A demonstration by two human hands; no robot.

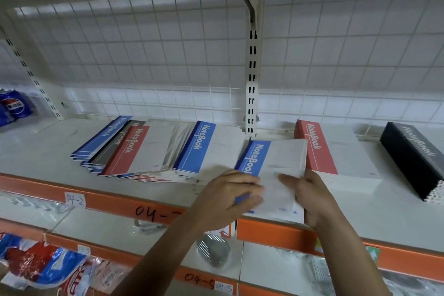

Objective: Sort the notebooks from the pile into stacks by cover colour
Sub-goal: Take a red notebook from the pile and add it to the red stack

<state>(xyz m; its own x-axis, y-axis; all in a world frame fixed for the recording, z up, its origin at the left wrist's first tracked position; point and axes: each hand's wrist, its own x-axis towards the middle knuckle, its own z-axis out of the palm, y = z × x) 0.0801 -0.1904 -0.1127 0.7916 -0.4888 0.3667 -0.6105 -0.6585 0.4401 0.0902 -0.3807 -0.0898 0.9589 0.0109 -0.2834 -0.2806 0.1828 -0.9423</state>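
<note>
Left hand (231, 196), right hand (311, 196) hold blue notebook (271, 161) between them (near edge blurred).

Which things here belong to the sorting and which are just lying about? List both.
Job: mixed notebook pile; blue notebook, held by left hand and right hand; red stack; black stack.
Lying about: Pepsi cans; packets on the lower shelf.

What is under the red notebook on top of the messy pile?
More notebooks. A grey one and a blue one peek out left of the red notebook; more edges show at its front. Whatever lies straight under its cover is hidden.
</note>
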